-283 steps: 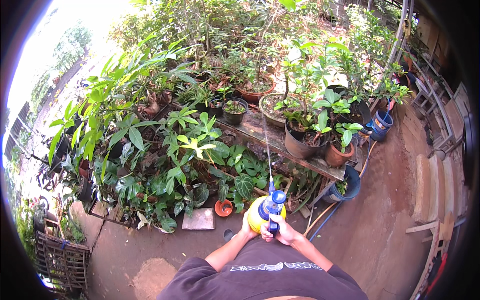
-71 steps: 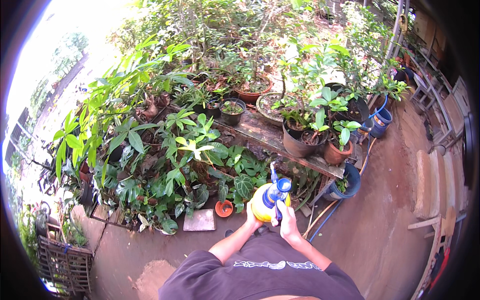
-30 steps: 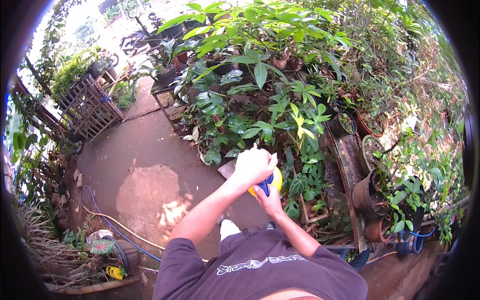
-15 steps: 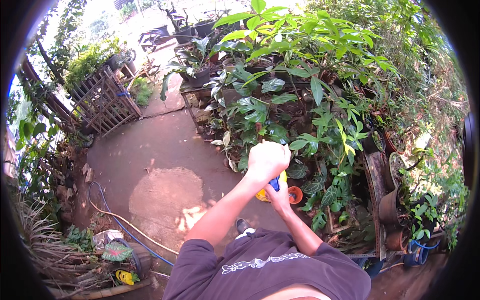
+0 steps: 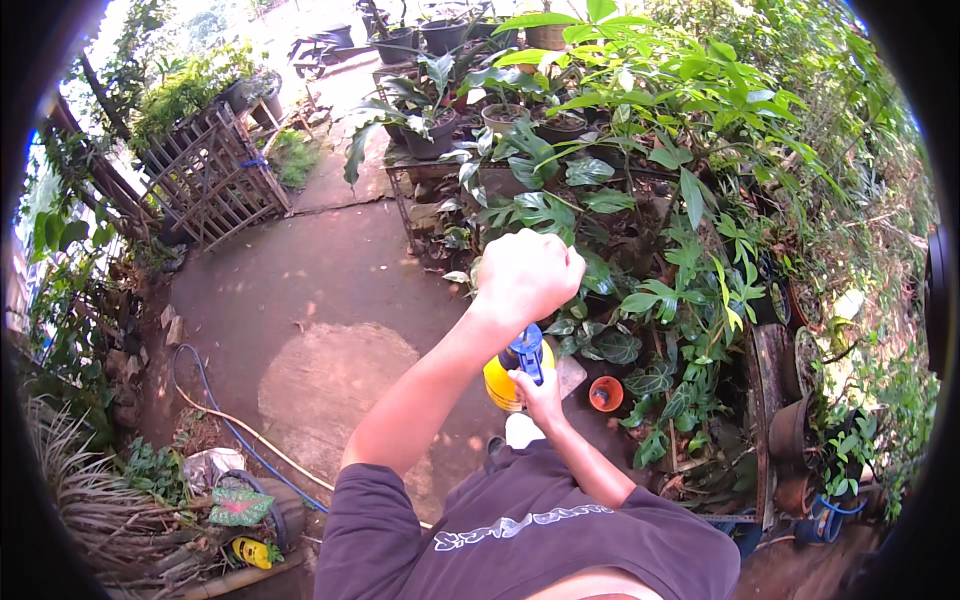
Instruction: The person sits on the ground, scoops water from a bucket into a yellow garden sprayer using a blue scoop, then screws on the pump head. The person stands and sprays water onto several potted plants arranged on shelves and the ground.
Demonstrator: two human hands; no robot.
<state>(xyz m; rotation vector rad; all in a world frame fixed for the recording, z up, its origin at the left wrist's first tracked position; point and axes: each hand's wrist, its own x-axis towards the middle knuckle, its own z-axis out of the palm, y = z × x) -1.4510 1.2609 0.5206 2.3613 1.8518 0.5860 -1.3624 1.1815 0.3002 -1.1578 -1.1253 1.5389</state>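
My right hand grips the blue handle of a pump sprayer with a yellow tank, in front of my body. The sprayer's blue top shows between my two hands. Straight above it, my left hand is closed in a fist with the back of the hand up; whatever lies inside the fingers is hidden. The left forearm crosses over part of the sprayer. To the right of the sprayer stands a small orange pot, with a pale flat piece between them.
Potted plants crowd a bench ahead, and broad leaves hang down on the right. A bamboo gate stands at the far left. A blue and a yellowish hose curve over the concrete floor. More pots line the right side.
My left fist has risen farther above the sprayer's top. The sprayer has shifted slightly left in view, and more of its yellow tank shows. The view has also shifted a little.
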